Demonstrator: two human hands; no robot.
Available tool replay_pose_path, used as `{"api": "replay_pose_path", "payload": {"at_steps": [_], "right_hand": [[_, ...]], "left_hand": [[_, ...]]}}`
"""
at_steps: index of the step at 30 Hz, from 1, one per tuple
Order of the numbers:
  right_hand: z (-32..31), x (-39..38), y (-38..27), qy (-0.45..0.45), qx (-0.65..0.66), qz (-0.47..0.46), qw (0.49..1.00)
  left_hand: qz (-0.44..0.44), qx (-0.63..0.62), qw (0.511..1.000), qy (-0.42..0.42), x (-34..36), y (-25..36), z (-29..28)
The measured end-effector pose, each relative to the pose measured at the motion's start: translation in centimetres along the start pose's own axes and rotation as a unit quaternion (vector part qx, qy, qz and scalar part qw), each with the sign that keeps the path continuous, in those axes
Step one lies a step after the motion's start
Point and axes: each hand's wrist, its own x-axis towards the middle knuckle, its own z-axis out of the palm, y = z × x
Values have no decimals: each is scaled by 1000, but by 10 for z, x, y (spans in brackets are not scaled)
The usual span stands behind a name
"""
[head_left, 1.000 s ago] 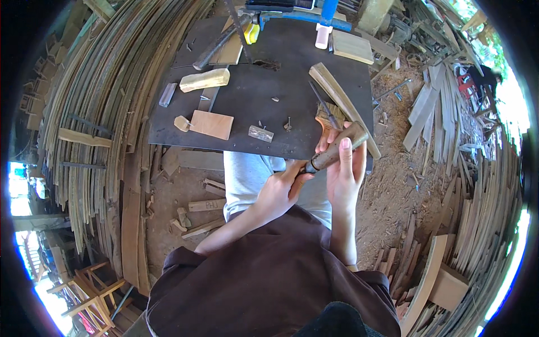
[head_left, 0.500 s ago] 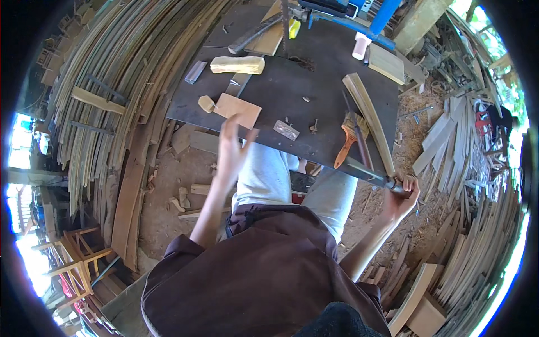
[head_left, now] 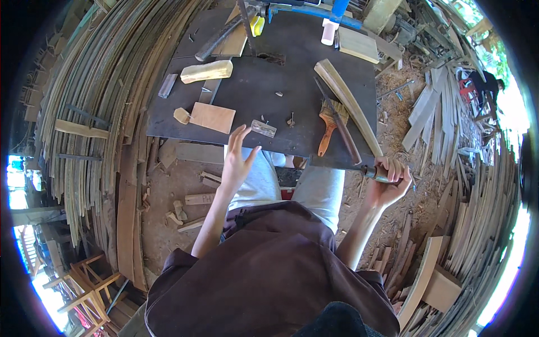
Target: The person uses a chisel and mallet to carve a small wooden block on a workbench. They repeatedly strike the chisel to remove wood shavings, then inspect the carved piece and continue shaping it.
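My left hand (head_left: 238, 154) is open at the table's front edge, fingers a little apart and holding nothing. Closest to its fingertips are a small grey block (head_left: 263, 128) and a thin rectangular wooden piece (head_left: 213, 117). A small many-sided wood piece (head_left: 181, 115) touches that rectangle's left end. At the front right corner, my right hand (head_left: 390, 181) is closed round the handle of a flat-bladed hand tool (head_left: 337, 163), its blade pointing left along the edge. Beyond it lie a paintbrush (head_left: 327, 132), a long dark file-like tool (head_left: 343, 126) and a curved wooden strip (head_left: 351, 104).
On the dark table (head_left: 269, 101) are a pale wood block (head_left: 206, 72), a dark-handled tool (head_left: 220, 38), a white bottle (head_left: 329, 32) and a board (head_left: 358, 45). A blue clamp-like frame (head_left: 314, 14) stands at the back. Stacked timber (head_left: 92, 112) lines the left; another person (head_left: 487, 90) is far right.
My left hand has moved right, off the rectangular piece toward the small grey block. The right hand keeps its grip on the flat-bladed tool. The whole view has shifted slightly.
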Motion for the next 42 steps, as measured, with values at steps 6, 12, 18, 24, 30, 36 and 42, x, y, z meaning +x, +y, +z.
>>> {"api": "replay_pose_path", "payload": {"at_steps": [6,12,18,24,30,36,42], "right_hand": [[13,-6,7,-79,-116,-28,990],[39,-20,56,116,-323,-32,939],[-4,5,70,47,-331,30,942],[-10,41,101,7,-280,91,956],[-9,29,114,4,-301,85,950],[5,2,104,-145,-432,82,886],[4,11,122,-190,-576,55,793]], "left_hand": [[-34,-56,998,0,8,-22,33],[-71,-12,996,45,10,-42,43],[-24,-42,995,89,6,-54,49],[-105,-99,989,20,6,-56,45],[-154,-355,919,77,7,-64,45],[-97,-258,961,0,16,-45,37],[183,17,983,20,38,-13,45]]}}
